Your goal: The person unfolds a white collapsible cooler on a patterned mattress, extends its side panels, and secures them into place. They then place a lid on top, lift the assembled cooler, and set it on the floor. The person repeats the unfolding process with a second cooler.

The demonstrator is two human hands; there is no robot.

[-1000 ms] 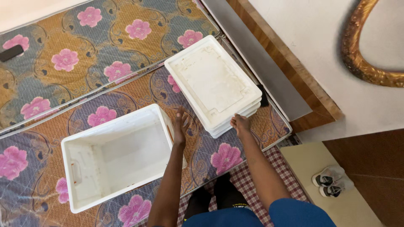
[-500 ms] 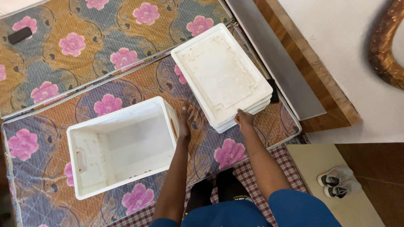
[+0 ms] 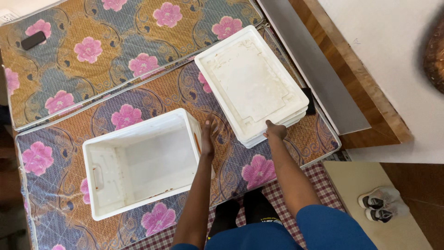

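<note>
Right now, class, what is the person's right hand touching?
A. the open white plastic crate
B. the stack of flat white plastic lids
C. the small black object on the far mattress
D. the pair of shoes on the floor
B: the right hand rests against the near edge of the stack of flat white plastic lids.

A brown round object (image 3: pixel 435 54) was cut off by the right edge; the stack of white lids (image 3: pixel 252 85) hid part of a small black object (image 3: pixel 309 101) near the mattress's right edge.

white open box (image 3: pixel 143 162), white stacked lids (image 3: pixel 252 85), pink-flowered orange-blue mattress (image 3: pixel 115 60), blue sleeve (image 3: pixel 328 227).
</note>
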